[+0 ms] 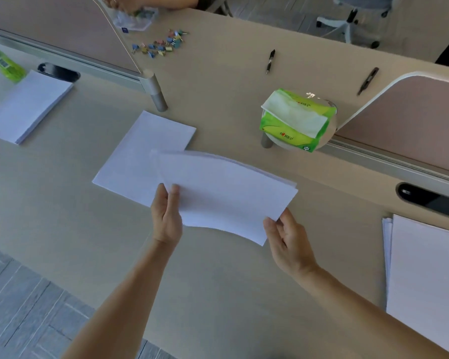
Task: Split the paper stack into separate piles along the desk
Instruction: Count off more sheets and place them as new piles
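A thin batch of white sheets hangs bowed above the beige desk. My left hand pinches its near left edge, thumb on top. My right hand grips its near right corner. Under its left end lies a flat white pile on the desk. A thicker white pile sits at the far left. Another white pile lies at the right edge, partly cut off by the frame.
A green tissue pack sits beyond the held sheets by a divider post. Coloured binder clips and two black pens lie on the far desk, where another person's hand works. A green bottle stands far left.
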